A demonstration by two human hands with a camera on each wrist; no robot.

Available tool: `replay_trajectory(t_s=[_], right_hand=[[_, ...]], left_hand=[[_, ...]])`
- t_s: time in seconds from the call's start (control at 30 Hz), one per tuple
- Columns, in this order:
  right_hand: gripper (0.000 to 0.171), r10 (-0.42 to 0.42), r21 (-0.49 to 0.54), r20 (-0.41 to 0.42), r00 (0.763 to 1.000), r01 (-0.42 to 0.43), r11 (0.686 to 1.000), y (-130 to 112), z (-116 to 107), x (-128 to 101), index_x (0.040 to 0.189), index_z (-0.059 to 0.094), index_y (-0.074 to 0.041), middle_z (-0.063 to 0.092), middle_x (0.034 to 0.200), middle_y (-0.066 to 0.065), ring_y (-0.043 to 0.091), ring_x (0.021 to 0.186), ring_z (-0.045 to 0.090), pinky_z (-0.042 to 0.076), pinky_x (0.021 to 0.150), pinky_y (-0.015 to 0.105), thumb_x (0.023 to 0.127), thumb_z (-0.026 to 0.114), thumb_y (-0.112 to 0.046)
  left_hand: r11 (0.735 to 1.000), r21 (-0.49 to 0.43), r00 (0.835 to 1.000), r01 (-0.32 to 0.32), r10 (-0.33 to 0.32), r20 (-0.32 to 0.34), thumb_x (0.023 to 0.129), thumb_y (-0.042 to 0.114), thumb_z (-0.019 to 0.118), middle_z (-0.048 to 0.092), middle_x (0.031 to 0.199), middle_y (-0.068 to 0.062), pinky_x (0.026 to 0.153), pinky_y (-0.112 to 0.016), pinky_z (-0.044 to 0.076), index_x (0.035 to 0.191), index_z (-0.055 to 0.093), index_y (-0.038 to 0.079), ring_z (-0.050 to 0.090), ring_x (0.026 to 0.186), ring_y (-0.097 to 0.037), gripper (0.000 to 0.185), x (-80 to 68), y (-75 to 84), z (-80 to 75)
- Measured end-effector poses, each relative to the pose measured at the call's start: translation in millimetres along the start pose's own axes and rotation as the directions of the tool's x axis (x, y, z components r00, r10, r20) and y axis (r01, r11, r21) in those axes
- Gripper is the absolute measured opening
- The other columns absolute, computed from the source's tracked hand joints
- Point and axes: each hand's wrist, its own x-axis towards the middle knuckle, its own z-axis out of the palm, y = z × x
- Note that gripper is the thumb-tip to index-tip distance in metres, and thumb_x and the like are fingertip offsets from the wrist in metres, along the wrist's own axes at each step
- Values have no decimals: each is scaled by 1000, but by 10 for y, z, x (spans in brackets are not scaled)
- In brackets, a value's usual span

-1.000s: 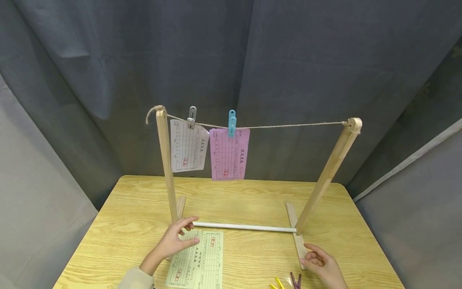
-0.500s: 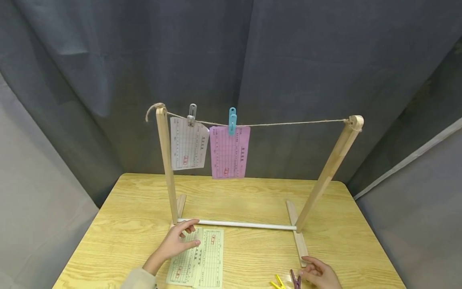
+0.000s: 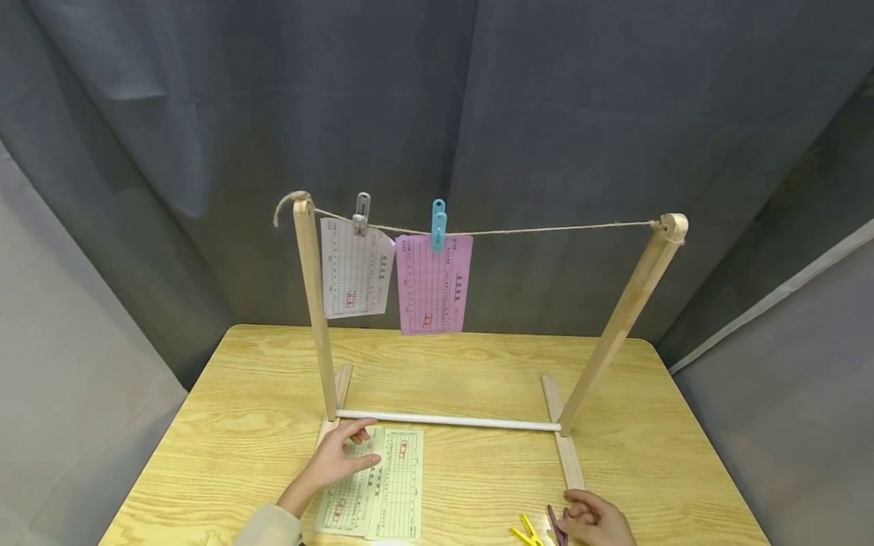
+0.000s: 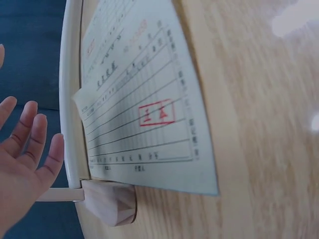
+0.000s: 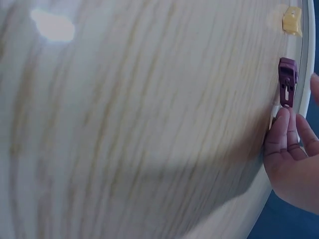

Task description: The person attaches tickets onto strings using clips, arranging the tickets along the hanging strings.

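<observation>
Two green paper slips [image 3: 398, 485] lie overlapping on the table in front of the wooden stand. Over their left part hovers my left hand [image 3: 334, 460], holding nothing, its thumb and fingers apart; in the left wrist view, that hand [image 4: 22, 164] is off to the side of a slip [image 4: 134, 119] with a red stamp. My right hand [image 3: 597, 519] is at a purple clothespin [image 3: 556, 525] by the table's front. Its fingertips reach the near end of the purple clothespin [image 5: 287, 82] in the right wrist view; no firm grip shows. A yellow clothespin [image 3: 527, 531] lies to the left of the purple one.
The stand has two wooden posts [image 3: 624, 318] and a white crossbar [image 3: 451, 419]. From its string [image 3: 546, 229] hang a white slip [image 3: 356, 273] under a grey clothespin [image 3: 361, 214] and a pink slip [image 3: 433, 288] under a blue clothespin [image 3: 438, 226]. Dark curtains stand behind.
My right hand has moved left and nearer, from beside the stand's right foot to the purple clothespin. My left hand stays nearly still over the green slips. The view has tilted slightly.
</observation>
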Motion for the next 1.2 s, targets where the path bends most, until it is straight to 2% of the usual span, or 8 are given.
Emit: replay_trajectory(t_s=[0.2, 0.33, 0.43, 0.53, 0.67, 0.83, 1.03, 1.2], right_hand=[[47, -24, -162, -103, 994, 7, 987, -63, 74, 57, 109, 58, 9, 57, 75, 5, 3, 58, 45, 38, 53, 15, 66, 73, 2], [47, -7, -176, -131, 991, -16, 984, -104, 84, 61, 107, 60, 8, 57, 75, 5, 5, 59, 45, 39, 53, 17, 64, 76, 1], [40, 27, -210, -135, 991, -55, 976, -99, 82, 54, 100, 62, 6, 53, 71, 2, 7, 57, 45, 39, 51, 18, 66, 77, -7], [36, 44, -288, -146, 988, -85, 954, -78, 90, 46, 90, 63, 1, 49, 65, 0, 10, 55, 44, 38, 50, 21, 67, 79, -22], [42, 55, -358, -176, 983, -116, 927, -60, 133, 40, 80, 64, -3, 47, 61, -1, 13, 55, 45, 38, 49, 24, 62, 81, -36], [43, 64, -417, -178, 982, -134, 899, -79, 181, 39, 76, 63, -6, 47, 63, -2, 13, 56, 45, 37, 50, 25, 59, 81, -40], [47, 107, -430, -179, 978, -176, 885, -117, 204, 46, 75, 63, -5, 53, 63, -3, 12, 57, 50, 40, 52, 26, 58, 81, -45], [52, 114, -467, -187, 976, -191, 863, -113, 217, 62, 73, 63, -6, 53, 62, -4, 12, 58, 50, 40, 52, 26, 57, 78, -53]], left_hand=[[1000, 15, 1000, 17, -17, 12, 75, 26, 74, 54, 91, -10, 79, -40, 44, 123, 51, -1, 50, 87, -31, 60, 64, -51, 55], [996, 61, 998, 65, -66, 19, 75, 28, 74, 53, 89, -10, 74, -40, 43, 123, 52, 0, 47, 83, -28, 59, 116, -92, 95], [991, 98, 995, 96, -99, 26, 75, 29, 74, 52, 88, -9, 72, -37, 42, 123, 53, 2, 45, 81, -25, 60, 155, -131, 118], [983, 134, 990, 128, -133, 36, 74, 33, 74, 50, 86, -7, 67, -31, 39, 124, 54, 4, 43, 78, -22, 61, 189, -177, 145], [972, 178, 986, 153, -162, 35, 72, 36, 75, 50, 84, -3, 64, -28, 34, 123, 56, 7, 42, 76, -18, 61, 207, -214, 181], [961, 215, 983, 171, -180, 21, 72, 36, 75, 51, 83, -2, 66, -34, 30, 122, 57, 9, 42, 75, -16, 60, 209, -226, 199], [947, 263, 981, 182, -194, 21, 69, 38, 76, 45, 73, -1, 61, -32, 23, 123, 56, 7, 35, 66, -14, 65, 189, -264, 230], [938, 290, 978, 189, -206, 27, 69, 41, 75, 41, 71, -1, 61, -33, 20, 127, 52, 7, 31, 66, -15, 71, 183, -282, 268]])
